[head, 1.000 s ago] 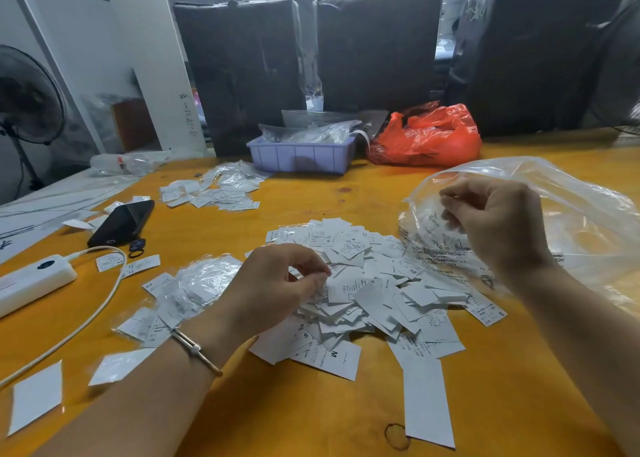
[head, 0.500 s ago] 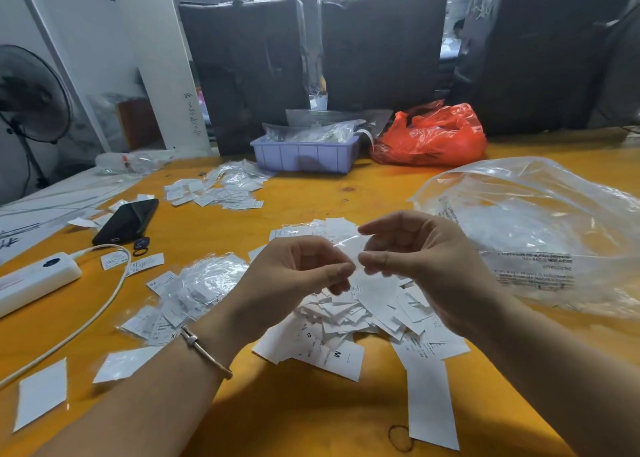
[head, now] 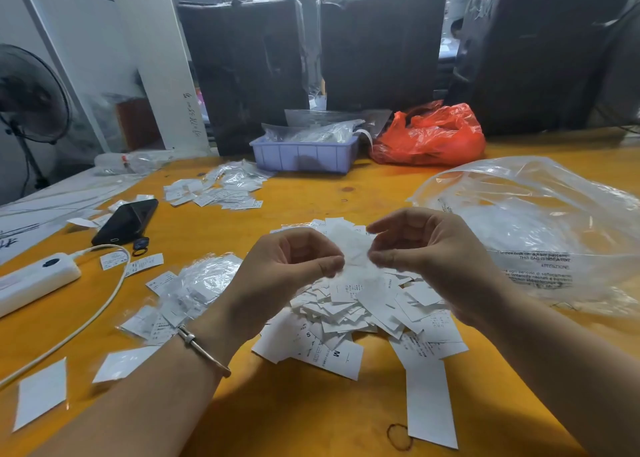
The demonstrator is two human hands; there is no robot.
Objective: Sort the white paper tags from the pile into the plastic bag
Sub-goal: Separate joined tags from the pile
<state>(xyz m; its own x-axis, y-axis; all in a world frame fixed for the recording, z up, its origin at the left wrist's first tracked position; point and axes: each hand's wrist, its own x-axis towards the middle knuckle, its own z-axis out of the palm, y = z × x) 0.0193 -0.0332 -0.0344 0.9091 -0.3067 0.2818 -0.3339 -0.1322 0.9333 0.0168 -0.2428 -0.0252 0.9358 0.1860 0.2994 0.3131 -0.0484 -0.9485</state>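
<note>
A pile of white paper tags (head: 360,311) lies on the orange table in front of me. Both hands hover just above it, side by side. My left hand (head: 291,266) and my right hand (head: 426,252) each pinch an edge of one blurred white paper tag (head: 353,249) between thumb and fingers. The large clear plastic bag (head: 540,235) lies crumpled to the right of the pile, with printed warning text on its near side and white tags showing faintly inside.
A black phone (head: 126,221), a white power strip (head: 34,278) with its cable, and small clear sleeves with tags (head: 194,290) lie at left. Farther back sit more tags (head: 218,190), a lilac tray (head: 304,153) and a red bag (head: 429,136). Black wrapped bundles stand behind.
My right hand left the plastic bag and came left to meet my left hand over the pile. Both now pinch the same tag, lifted slightly above the heap.
</note>
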